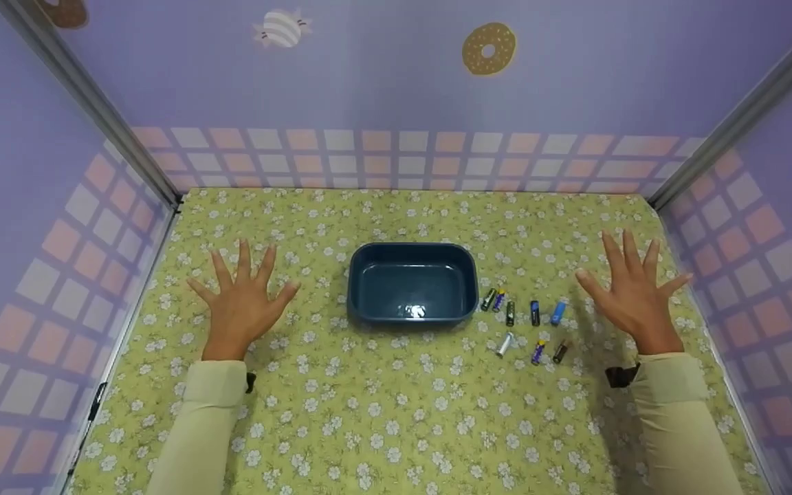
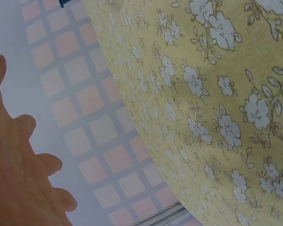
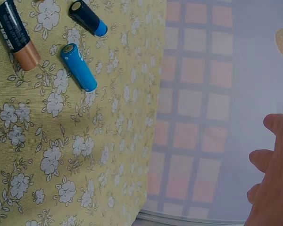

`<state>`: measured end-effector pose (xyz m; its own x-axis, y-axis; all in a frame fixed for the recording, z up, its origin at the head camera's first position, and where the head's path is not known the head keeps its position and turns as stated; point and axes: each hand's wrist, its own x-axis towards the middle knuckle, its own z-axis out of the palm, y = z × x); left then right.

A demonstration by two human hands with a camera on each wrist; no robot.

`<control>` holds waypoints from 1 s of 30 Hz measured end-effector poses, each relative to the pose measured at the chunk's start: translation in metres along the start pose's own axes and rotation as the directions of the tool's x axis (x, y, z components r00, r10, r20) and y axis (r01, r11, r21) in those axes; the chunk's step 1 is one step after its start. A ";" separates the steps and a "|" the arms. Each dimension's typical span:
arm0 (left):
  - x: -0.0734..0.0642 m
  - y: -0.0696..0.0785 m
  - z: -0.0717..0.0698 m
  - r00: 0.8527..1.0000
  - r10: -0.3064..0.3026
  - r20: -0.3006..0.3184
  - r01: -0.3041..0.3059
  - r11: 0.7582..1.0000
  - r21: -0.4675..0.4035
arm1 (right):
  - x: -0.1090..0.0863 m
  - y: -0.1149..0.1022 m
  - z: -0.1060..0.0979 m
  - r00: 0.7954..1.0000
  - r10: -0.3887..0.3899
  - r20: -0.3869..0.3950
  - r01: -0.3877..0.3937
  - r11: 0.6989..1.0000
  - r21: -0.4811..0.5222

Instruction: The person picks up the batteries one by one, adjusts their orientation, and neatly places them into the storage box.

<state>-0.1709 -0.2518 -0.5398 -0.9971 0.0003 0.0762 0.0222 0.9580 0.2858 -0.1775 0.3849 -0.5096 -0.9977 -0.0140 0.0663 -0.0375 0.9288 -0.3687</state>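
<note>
A flowered counter (image 1: 382, 412) bears a dark blue basin (image 1: 403, 282) near its middle. My left hand (image 1: 241, 306) is spread wide to the basin's left, holding nothing; my right hand (image 1: 633, 299), equally splayed and empty, is well to its right. Eight batteries (image 1: 535, 313) lie loose between basin and right hand.

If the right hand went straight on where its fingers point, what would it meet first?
Going straight on, the right hand would probably meet the back wall first; nothing shows on the tablecloth between. The batteries lie off to its left. The hand's height is hard to judge.
</note>
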 end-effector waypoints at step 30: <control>-0.003 0.073 0.056 0.985 0.108 0.135 -0.013 0.826 -0.564 | -0.030 -0.020 0.075 0.958 -0.265 -0.113 0.261 0.964 -0.047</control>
<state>-0.1707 -0.1658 -0.5722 -0.9895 0.1423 -0.0236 0.0720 0.6294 0.7738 -0.1514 0.3386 -0.5734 -0.9391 -0.2179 0.2657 -0.2943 0.9092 -0.2946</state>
